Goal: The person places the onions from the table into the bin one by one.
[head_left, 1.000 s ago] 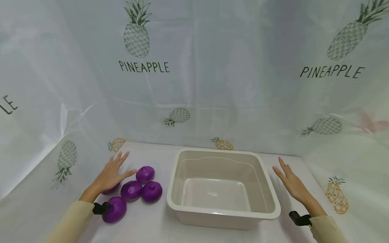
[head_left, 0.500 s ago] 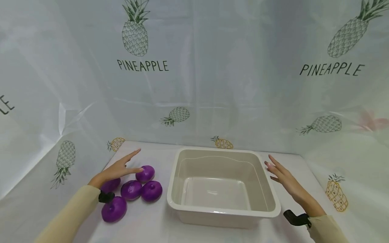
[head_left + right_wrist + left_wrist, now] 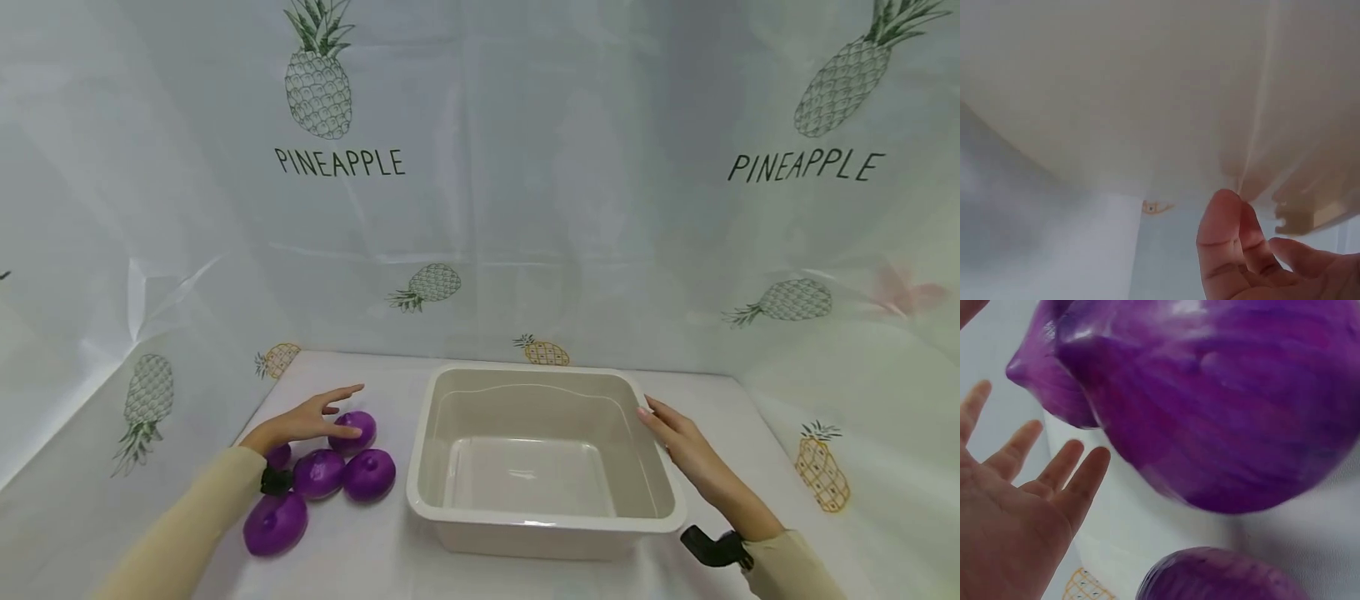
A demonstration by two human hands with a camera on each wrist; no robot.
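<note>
My left hand (image 3: 303, 422) hovers over the purple onions at the left, its fingers spread and holding nothing. Its thumb passes in front of the rearmost onion (image 3: 358, 427); whether it touches is unclear. Other onions lie close by: a middle one (image 3: 318, 473), a right one (image 3: 369, 476), a front one (image 3: 275, 523) and one mostly hidden behind the wrist (image 3: 278, 456). In the left wrist view a large onion (image 3: 1229, 406) stands near the open palm (image 3: 1004, 519). My right hand (image 3: 686, 450) grips the right rim of the beige plastic basin (image 3: 551, 522), fingers against its outer wall (image 3: 1147, 94).
The basin stands upright in the middle of the white table (image 3: 360, 567), with nothing inside. A pale curtain with printed pineapples (image 3: 555, 208) hangs behind and along the sides. Each wrist wears a black strap mount (image 3: 716, 547).
My right hand has moved left onto the basin's rim. My left hand has turned and shifted right over the rear onion. The view has shifted slightly; the basin and onions stay put.
</note>
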